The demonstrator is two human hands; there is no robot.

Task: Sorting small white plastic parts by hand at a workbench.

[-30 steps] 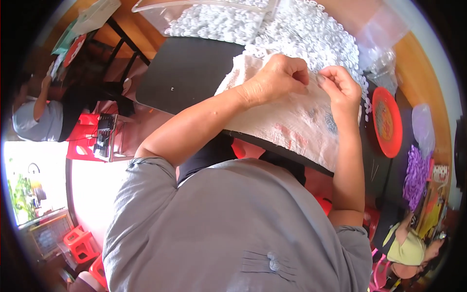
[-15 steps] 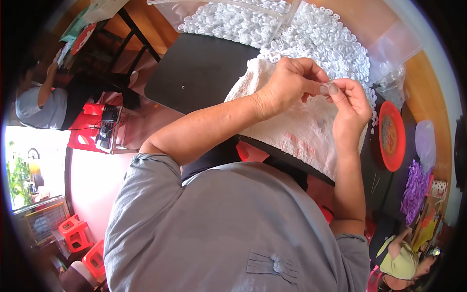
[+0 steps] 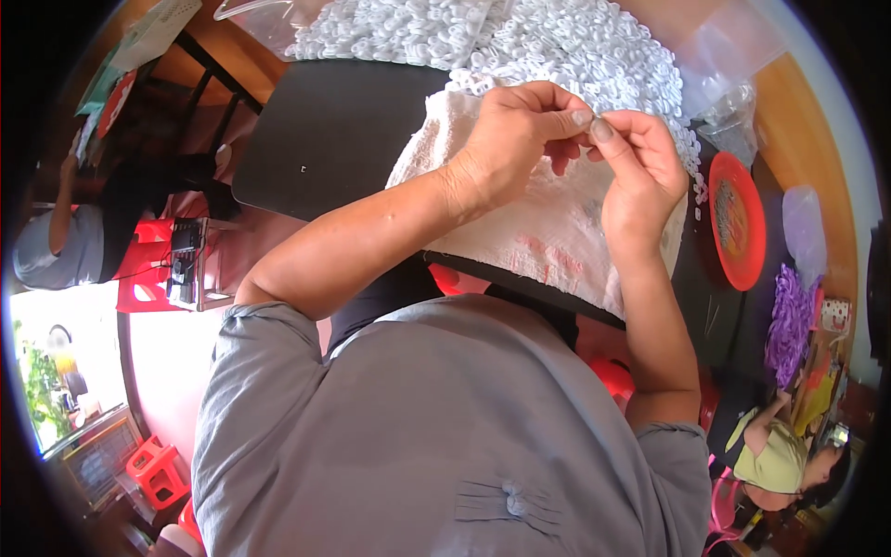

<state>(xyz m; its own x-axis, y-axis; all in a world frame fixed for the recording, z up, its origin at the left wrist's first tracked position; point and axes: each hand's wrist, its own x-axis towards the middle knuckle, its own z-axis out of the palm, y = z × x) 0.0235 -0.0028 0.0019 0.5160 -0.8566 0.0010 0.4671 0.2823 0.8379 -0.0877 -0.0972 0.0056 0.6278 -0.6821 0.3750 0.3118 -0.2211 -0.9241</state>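
My left hand [image 3: 520, 135] and my right hand [image 3: 640, 172] meet over a white towel [image 3: 520, 223] with pinkish-red marks. Thumbs and forefingers of both are pinched together, tip to tip. Whatever sits between the fingertips is too small to make out. Just beyond my hands a big heap of small white ring-like pieces [image 3: 594, 56] spreads over the black table [image 3: 325, 121]. Some of the loose pieces reach down past my right hand's fingers.
Right of the towel stands a red dish [image 3: 739, 223] with small greyish bits in it. Thin needle-like sticks [image 3: 712, 316] lie below it. A purple bundle [image 3: 789, 330] hangs at the far right. People sit at the left and lower right; red stools [image 3: 158, 473] stand lower left.
The view has shifted, so the table and hands appear slightly further left and higher. My hands stay pinched together, with the fingers a little rearranged.
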